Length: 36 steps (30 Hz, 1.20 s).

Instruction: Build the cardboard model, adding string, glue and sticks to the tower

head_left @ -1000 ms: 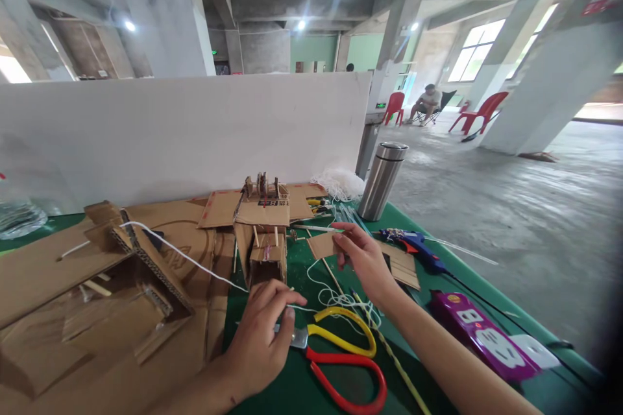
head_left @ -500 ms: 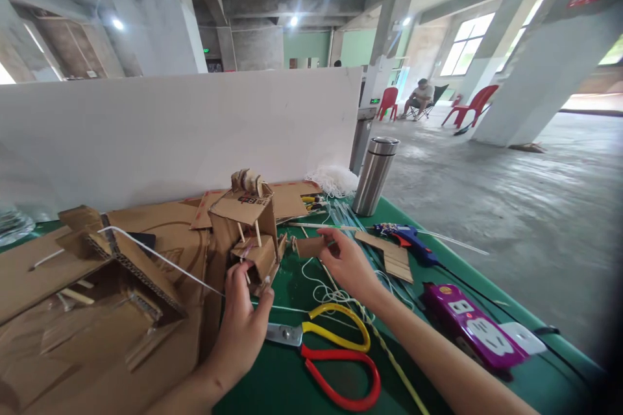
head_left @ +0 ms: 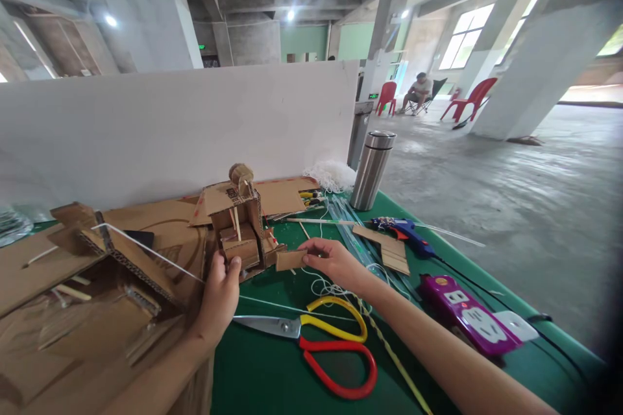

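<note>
While printing on the cardboard model (head_left: 238, 224) is staying too small to read, left hand (head_left: 220, 295) curling around the model's base on the green desk (head_left: 263, 369), right hand (head_left: 333, 260) pinching a cardboard piece (head_left: 291, 260) beside it, scissors (head_left: 316, 343) lying nearby.

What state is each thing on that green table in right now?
left hand: gripping the cardboard model, which stands upright
right hand: pinching a small cardboard piece beside the model
scissors: lying flat, blades shut
steel flask: upright, lid on
glue gun: lying down
</note>
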Each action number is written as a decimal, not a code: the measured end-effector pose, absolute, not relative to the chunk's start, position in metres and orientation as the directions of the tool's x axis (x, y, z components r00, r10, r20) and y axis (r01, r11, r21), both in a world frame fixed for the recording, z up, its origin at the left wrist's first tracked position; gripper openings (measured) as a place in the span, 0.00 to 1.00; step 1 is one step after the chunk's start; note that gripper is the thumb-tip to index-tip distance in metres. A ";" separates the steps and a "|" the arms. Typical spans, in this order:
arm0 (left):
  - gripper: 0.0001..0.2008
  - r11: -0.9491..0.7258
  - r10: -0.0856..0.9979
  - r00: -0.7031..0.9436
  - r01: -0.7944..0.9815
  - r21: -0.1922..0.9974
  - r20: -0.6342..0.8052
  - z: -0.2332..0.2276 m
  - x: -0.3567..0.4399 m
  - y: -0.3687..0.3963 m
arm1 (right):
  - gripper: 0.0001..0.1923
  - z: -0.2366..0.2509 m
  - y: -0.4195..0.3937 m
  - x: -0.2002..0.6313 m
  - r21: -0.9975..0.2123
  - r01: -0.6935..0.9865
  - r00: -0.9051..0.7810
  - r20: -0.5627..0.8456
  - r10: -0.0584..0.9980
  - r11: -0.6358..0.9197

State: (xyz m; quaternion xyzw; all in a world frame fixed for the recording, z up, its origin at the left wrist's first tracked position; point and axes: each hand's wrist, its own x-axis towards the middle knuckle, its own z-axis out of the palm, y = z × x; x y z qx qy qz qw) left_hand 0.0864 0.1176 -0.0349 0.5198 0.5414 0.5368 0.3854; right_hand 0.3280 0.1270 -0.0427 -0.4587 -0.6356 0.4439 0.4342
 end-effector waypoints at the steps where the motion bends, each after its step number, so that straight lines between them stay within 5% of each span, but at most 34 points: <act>1: 0.13 -0.110 0.977 -0.166 0.132 0.985 0.131 -0.036 0.086 0.118 | 0.10 -0.044 0.127 0.327 -0.964 0.191 -0.220 0.142 0.965 0.185; 23: 0.15 -0.059 0.973 -0.222 -0.013 0.998 0.055 -0.052 0.081 0.128 | 0.06 -0.043 0.123 0.326 -0.973 0.151 -0.262 0.131 0.956 0.175; 36: 0.18 -0.164 0.985 -0.040 0.079 0.983 0.167 -0.039 0.090 0.114 | 0.05 -0.049 0.128 0.327 -0.959 0.212 -0.127 0.164 0.978 0.188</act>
